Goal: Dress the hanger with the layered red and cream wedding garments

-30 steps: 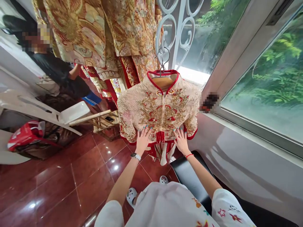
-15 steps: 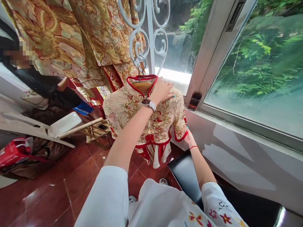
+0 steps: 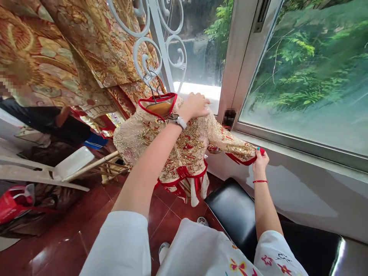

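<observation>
A beige embroidered jacket (image 3: 188, 143) with gold beading and red trim hangs on a hanger (image 3: 157, 102) by the white scroll ironwork. My left hand (image 3: 196, 106), with a watch on its wrist, grips the jacket's shoulder near the red collar, fingers bent over the cloth; some fingertips are hard to see. Out to the right, my right hand (image 3: 261, 161) pinches the red cuff of the sleeve (image 3: 240, 148) between thumb and fingers, so the sleeve is drawn out sideways. Below the jacket hem hang red and cream strips (image 3: 194, 191).
Gold embroidered garments (image 3: 86, 46) hang at the upper left, near a person in dark clothes (image 3: 66, 126). White scroll ironwork (image 3: 162, 42) stands before the window (image 3: 310, 76). A black chair (image 3: 232, 207) is below my right arm. A bamboo rack (image 3: 107, 168) and red bag (image 3: 14, 203) lie left.
My right hand has moved up and right with the cuff, stretching the sleeve from hanging down to nearly sideways. My left hand remains on the shoulder. The camera view has shifted slightly.
</observation>
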Demonstrator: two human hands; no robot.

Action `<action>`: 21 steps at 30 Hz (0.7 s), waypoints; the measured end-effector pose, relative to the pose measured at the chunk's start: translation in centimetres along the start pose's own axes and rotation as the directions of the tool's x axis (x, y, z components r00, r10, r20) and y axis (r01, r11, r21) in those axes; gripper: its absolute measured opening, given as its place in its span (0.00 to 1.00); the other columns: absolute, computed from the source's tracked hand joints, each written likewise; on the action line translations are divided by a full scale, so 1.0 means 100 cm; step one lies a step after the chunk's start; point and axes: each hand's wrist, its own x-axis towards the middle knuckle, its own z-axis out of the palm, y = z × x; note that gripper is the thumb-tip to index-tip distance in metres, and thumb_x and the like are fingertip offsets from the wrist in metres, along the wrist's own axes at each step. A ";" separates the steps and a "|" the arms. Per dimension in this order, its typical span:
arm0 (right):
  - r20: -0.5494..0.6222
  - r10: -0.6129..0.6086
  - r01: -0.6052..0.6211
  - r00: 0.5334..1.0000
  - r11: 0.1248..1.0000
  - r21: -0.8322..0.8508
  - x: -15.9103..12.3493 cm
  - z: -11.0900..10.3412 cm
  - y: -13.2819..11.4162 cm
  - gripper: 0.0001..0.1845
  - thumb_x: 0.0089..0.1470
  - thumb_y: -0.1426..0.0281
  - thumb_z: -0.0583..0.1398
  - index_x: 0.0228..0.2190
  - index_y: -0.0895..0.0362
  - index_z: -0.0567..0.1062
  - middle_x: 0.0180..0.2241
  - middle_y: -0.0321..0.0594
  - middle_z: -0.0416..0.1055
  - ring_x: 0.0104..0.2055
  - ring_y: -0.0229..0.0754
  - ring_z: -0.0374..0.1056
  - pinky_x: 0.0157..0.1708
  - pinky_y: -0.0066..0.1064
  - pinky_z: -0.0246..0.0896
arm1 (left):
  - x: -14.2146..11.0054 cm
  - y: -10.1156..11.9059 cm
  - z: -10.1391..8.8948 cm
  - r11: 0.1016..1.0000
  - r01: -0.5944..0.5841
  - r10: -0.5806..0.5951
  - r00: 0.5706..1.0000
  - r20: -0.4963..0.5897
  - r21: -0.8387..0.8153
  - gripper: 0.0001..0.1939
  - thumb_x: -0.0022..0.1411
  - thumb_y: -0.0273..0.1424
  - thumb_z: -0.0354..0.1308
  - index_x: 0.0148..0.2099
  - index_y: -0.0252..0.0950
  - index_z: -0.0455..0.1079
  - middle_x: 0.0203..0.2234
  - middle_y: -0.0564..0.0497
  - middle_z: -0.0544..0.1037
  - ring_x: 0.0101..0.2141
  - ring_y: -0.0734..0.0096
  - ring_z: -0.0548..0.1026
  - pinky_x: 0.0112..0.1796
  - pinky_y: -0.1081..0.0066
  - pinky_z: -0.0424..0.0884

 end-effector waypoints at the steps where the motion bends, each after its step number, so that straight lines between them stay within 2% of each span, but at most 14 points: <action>1: -0.042 0.002 -0.002 0.999 1.000 -0.001 -0.001 0.003 0.001 0.30 0.33 0.50 0.73 0.27 0.57 0.68 0.26 0.28 0.64 0.28 0.32 0.59 0.34 0.28 0.62 | 0.003 0.004 0.002 0.999 -0.037 0.037 0.999 0.034 0.007 0.20 0.58 0.41 0.63 0.51 0.40 0.78 0.40 0.45 0.81 0.46 0.55 0.74 0.50 0.58 0.66; 3: -0.108 0.024 -0.029 0.994 0.999 -0.038 -0.003 0.006 0.005 0.28 0.34 0.51 0.72 0.28 0.57 0.69 0.26 0.29 0.65 0.29 0.32 0.61 0.33 0.27 0.63 | 0.006 0.011 0.006 0.997 -0.077 0.074 0.993 0.095 0.027 0.20 0.57 0.41 0.65 0.51 0.42 0.78 0.42 0.45 0.82 0.45 0.55 0.75 0.45 0.62 0.68; 5: -0.124 0.097 -0.114 0.987 0.985 -0.132 -0.013 0.005 0.010 0.24 0.43 0.50 0.68 0.29 0.56 0.68 0.26 0.29 0.66 0.28 0.33 0.62 0.31 0.26 0.63 | 0.007 0.015 0.010 0.993 -0.093 0.086 0.991 0.105 0.067 0.16 0.59 0.39 0.65 0.49 0.42 0.78 0.42 0.44 0.82 0.44 0.55 0.75 0.42 0.62 0.67; 7: -0.096 0.208 -0.225 0.973 0.947 -0.231 -0.039 0.004 0.022 0.21 0.52 0.50 0.61 0.29 0.55 0.67 0.23 0.30 0.65 0.26 0.34 0.64 0.27 0.26 0.63 | 0.006 0.017 0.013 0.986 -0.114 0.104 0.991 0.090 0.124 0.14 0.62 0.38 0.62 0.48 0.41 0.78 0.42 0.43 0.81 0.44 0.55 0.75 0.41 0.62 0.66; 9: -0.014 0.335 -0.325 0.942 0.900 -0.292 -0.082 0.006 0.039 0.19 0.55 0.51 0.59 0.27 0.54 0.67 0.20 0.31 0.64 0.24 0.37 0.65 0.24 0.27 0.64 | 0.004 0.017 0.016 0.975 -0.140 0.127 0.988 0.084 0.175 0.13 0.65 0.37 0.59 0.48 0.39 0.78 0.41 0.41 0.80 0.44 0.54 0.74 0.40 0.61 0.64; 10: 0.049 0.403 -0.368 0.914 0.874 -0.318 -0.106 0.010 0.050 0.18 0.53 0.53 0.61 0.26 0.54 0.68 0.18 0.33 0.65 0.23 0.38 0.67 0.23 0.28 0.65 | 0.003 0.016 0.017 0.969 -0.153 0.139 0.987 0.086 0.193 0.13 0.67 0.37 0.58 0.48 0.39 0.78 0.41 0.41 0.80 0.44 0.54 0.74 0.39 0.61 0.64; 12: 0.190 0.530 -0.442 0.826 0.819 -0.365 -0.153 0.025 0.073 0.14 0.45 0.60 0.68 0.27 0.55 0.72 0.21 0.36 0.71 0.26 0.42 0.72 0.28 0.32 0.70 | 0.003 0.014 0.021 0.962 -0.178 0.162 0.983 0.091 0.209 0.13 0.68 0.38 0.56 0.48 0.39 0.77 0.40 0.40 0.79 0.43 0.54 0.74 0.38 0.61 0.63; 14: 0.278 0.598 -0.489 0.752 0.789 -0.373 -0.184 0.048 0.096 0.15 0.40 0.63 0.70 0.29 0.56 0.75 0.26 0.41 0.76 0.31 0.46 0.75 0.33 0.37 0.73 | 0.002 0.011 0.026 0.960 -0.189 0.175 0.981 0.085 0.205 0.13 0.69 0.39 0.55 0.47 0.39 0.77 0.39 0.41 0.79 0.42 0.55 0.73 0.38 0.61 0.62; 15: 0.305 0.611 -0.505 0.731 0.784 -0.360 -0.193 0.061 0.106 0.15 0.40 0.62 0.70 0.31 0.56 0.76 0.29 0.43 0.78 0.34 0.47 0.76 0.35 0.39 0.74 | 0.002 0.010 0.027 0.962 -0.191 0.179 0.981 0.079 0.197 0.14 0.69 0.40 0.55 0.46 0.39 0.77 0.38 0.41 0.78 0.42 0.55 0.73 0.39 0.61 0.62; 17: 0.325 0.604 -0.522 0.727 0.795 -0.309 -0.198 0.084 0.123 0.17 0.42 0.59 0.67 0.33 0.56 0.77 0.34 0.44 0.80 0.39 0.48 0.76 0.41 0.40 0.74 | 0.002 0.008 0.031 0.966 -0.189 0.181 0.982 0.061 0.179 0.15 0.70 0.41 0.54 0.45 0.38 0.77 0.37 0.42 0.78 0.42 0.56 0.73 0.40 0.61 0.63; 19: 0.305 0.576 -0.519 0.758 0.817 -0.251 -0.192 0.100 0.135 0.19 0.42 0.58 0.66 0.35 0.56 0.77 0.37 0.44 0.80 0.44 0.47 0.75 0.46 0.38 0.72 | 0.002 0.008 0.033 0.967 -0.189 0.184 0.982 0.045 0.171 0.16 0.70 0.41 0.53 0.43 0.37 0.77 0.36 0.42 0.79 0.41 0.56 0.74 0.41 0.61 0.63; 21: 0.256 0.551 -0.509 0.795 0.834 -0.214 -0.181 0.106 0.143 0.19 0.39 0.60 0.66 0.34 0.57 0.77 0.37 0.44 0.80 0.45 0.47 0.75 0.47 0.38 0.71 | 0.002 0.010 0.034 0.968 -0.188 0.185 0.982 0.033 0.165 0.18 0.71 0.40 0.50 0.42 0.36 0.78 0.35 0.42 0.79 0.40 0.57 0.74 0.41 0.60 0.64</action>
